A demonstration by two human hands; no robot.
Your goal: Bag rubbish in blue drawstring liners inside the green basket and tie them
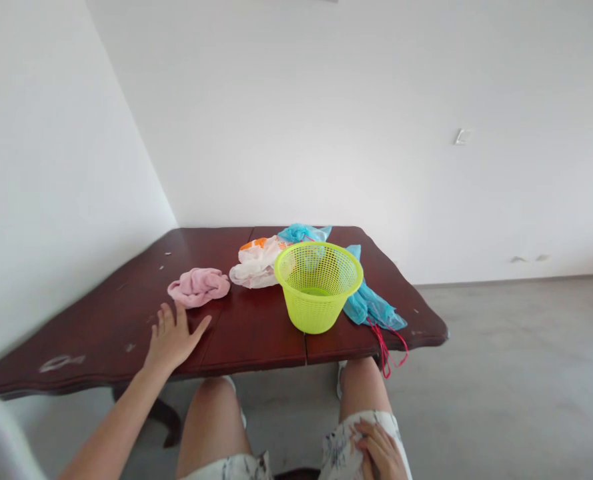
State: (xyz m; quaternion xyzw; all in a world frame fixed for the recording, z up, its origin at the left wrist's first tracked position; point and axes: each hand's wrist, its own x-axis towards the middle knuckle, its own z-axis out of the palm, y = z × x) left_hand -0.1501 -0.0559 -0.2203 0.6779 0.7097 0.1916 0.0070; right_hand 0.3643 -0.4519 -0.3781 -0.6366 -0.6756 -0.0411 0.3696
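My left hand [171, 340] is over the left part of the tabletop with its fingers spread, just in front of a crumpled pink cloth [199, 287]. Whether the fingertips touch the cloth I cannot tell. Resting on my thigh below the table edge, my right hand [380, 448] lies flat and holds nothing. A yellow-green perforated plastic basket [318, 312] stands upright right of the middle. Behind and left of it lies a crumpled white plastic bag [259, 270] with orange print. Blue plastic bags [371, 306] lie to its right, and another blue bag [301, 233] is behind it.
The dark red wooden table [266, 337] has a wavy edge and stands by white walls. Red drawstrings [387, 353] from a blue bag hang over its front right edge. My knees are partly under the front edge. Grey floor [501, 373] extends to the right.
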